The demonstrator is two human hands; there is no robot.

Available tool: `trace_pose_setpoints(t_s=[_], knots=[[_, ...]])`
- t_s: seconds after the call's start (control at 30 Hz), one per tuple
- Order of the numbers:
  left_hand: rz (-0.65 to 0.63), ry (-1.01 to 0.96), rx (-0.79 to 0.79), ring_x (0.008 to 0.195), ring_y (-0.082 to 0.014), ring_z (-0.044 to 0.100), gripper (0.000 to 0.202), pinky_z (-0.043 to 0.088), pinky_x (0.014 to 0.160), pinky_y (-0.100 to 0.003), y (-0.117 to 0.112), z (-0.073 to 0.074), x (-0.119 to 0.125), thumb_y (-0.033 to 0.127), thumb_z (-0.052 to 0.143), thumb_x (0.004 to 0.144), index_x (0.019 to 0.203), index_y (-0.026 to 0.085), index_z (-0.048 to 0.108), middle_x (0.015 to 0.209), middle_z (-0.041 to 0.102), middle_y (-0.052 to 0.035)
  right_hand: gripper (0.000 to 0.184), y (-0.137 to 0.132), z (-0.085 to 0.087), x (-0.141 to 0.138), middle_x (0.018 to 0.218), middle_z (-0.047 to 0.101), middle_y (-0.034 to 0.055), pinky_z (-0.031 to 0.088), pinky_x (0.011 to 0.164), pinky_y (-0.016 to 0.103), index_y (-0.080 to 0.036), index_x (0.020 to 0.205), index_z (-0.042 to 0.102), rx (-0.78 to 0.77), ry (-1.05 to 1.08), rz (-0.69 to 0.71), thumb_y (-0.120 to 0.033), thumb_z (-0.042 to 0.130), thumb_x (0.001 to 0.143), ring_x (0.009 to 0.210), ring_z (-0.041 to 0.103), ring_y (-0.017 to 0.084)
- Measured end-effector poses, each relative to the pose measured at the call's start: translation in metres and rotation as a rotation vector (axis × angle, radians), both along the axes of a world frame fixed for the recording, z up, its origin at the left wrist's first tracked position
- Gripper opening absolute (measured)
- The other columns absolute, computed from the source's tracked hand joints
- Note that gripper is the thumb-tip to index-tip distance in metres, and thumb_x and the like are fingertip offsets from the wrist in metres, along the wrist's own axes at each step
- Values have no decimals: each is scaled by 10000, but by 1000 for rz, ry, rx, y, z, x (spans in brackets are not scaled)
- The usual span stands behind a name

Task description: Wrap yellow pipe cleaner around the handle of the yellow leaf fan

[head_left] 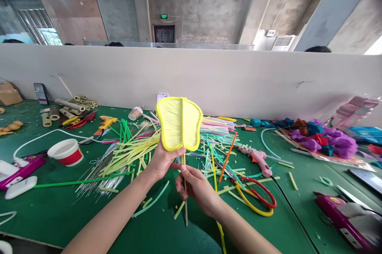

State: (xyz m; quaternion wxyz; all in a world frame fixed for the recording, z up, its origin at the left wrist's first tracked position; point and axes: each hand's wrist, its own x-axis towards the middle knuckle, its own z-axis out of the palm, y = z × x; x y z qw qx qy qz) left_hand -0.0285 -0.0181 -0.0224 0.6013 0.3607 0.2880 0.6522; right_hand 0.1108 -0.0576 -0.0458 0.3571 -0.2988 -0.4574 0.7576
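Observation:
A yellow hand fan (168,123), its outline and centre rib wrapped in fuzzy yellow strip, is held upright in front of me. My left hand (162,160) is closed round the base of the fan's face, thumb across its front. Below it, my right hand (195,186) pinches the thin wooden stick handle (186,216) between thumb and fingers. Yellow chenille stems (134,150) lie in a loose heap behind my left hand. Just right of my right hand are scissors (262,196) with red and yellow handles and a long yellow strip (214,166).
Pink (259,160) and yellow (107,122) glue guns lie on the green table (119,222). A paper cup (66,152), magenta power strips (26,170) and bamboo pieces (71,107) sit left. Purple flower-like pieces (337,140) are at right. A white partition (119,75) stands behind.

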Motion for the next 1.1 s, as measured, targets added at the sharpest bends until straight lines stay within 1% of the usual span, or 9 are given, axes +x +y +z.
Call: trace_pose_setpoints(t_s=[0.1,0.2,0.3,0.37,0.43,0.57,0.7,0.83,1.1], knots=[[85,22,26,1036,-242,709,829,573,851,-314,-3,-3,5,40,890,561,1305,231,579,1199,732,-68,507,-3,2,-1,617,628,-17,396,478,200,-127,1198,654,-22,-3,-9,-537,615,904,434,455,61],[124,8,37,1030,-224,711,811,555,891,-299,-2,-4,7,46,879,579,1312,228,587,1167,746,-54,491,-7,7,-3,694,690,17,432,508,202,-138,1187,664,-79,25,-11,-530,642,891,475,527,71],[95,-34,30,1017,-223,717,725,556,904,-303,5,-2,2,51,853,610,1280,200,618,1097,767,-57,479,-11,12,-4,919,750,92,544,679,285,-136,1167,673,-147,109,-11,-528,639,893,676,679,135],[73,-71,25,1004,-210,723,679,563,898,-291,10,0,-5,54,830,630,1262,200,630,1077,771,-51,488,-12,12,-5,1016,753,138,555,813,361,-111,1126,690,-154,111,4,-530,658,877,826,724,190],[60,-101,24,1006,-197,724,654,564,903,-276,15,0,-10,47,809,643,1253,207,634,1068,773,-41,505,-14,11,-5,1014,760,159,541,860,382,-92,1108,699,-130,57,47,-524,699,846,857,738,209],[38,-129,28,1045,-197,715,641,564,922,-269,17,1,-14,19,790,652,1243,215,637,1059,777,-29,541,-16,6,-5,957,773,144,543,822,374,-101,1142,687,-85,9,106,-528,732,812,782,743,194],[34,-132,40,1055,-206,713,654,568,918,-275,16,2,-13,8,803,641,1239,212,638,1077,775,-37,494,-15,1,-8,851,758,102,540,758,324,-99,1035,711,-57,-5,88,-540,723,812,718,718,159],[56,-128,49,1042,-199,717,662,564,906,-259,16,2,-12,3,817,624,1228,209,645,1077,776,-40,461,-13,-5,-11,761,722,54,504,667,252,-103,937,709,-28,-14,47,-548,717,817,641,665,110],[79,-129,54,950,-183,737,624,566,877,-256,17,2,-14,7,816,627,1203,193,665,1035,785,-39,473,-12,-12,-12,857,745,86,537,793,302,-92,1036,693,-67,-12,29,-517,723,830,746,703,131]])
